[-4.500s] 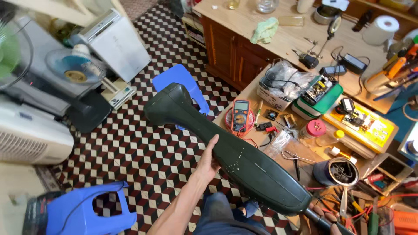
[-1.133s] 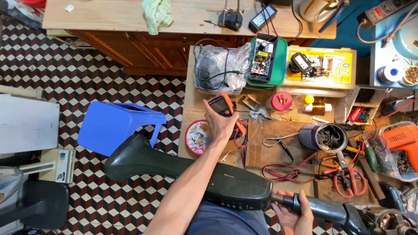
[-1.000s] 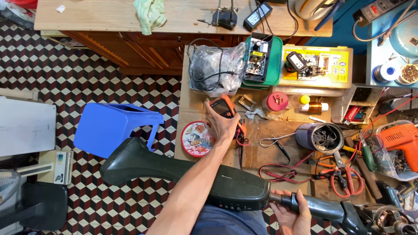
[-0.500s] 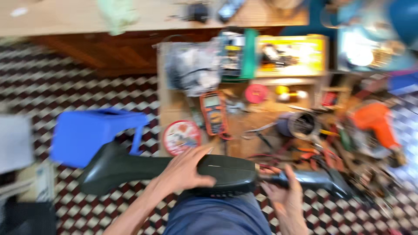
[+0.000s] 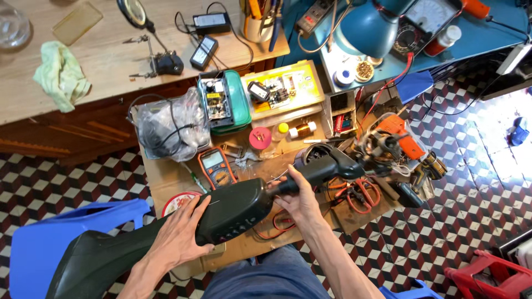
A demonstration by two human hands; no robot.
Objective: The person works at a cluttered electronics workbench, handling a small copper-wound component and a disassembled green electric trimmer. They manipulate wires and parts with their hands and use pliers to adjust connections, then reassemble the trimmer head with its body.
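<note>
Dark green fan body point(image 5: 221, 213), long and tapering to a flared base, lies across the person's lap and over the near edge of the low wooden worktable point(image 5: 166, 180), with its black neck point(image 5: 324, 166) pointing toward the orange power drill point(image 5: 396, 138). Left hand point(image 5: 180, 235) lies flat on the body's wide middle with its fingers spread open, while the right hand point(image 5: 299, 199) has its fingers closed around the neck. An orange multimeter point(image 5: 215, 167) lies just beyond the body, beside a bagged bundle of cables point(image 5: 166, 130)
</note>
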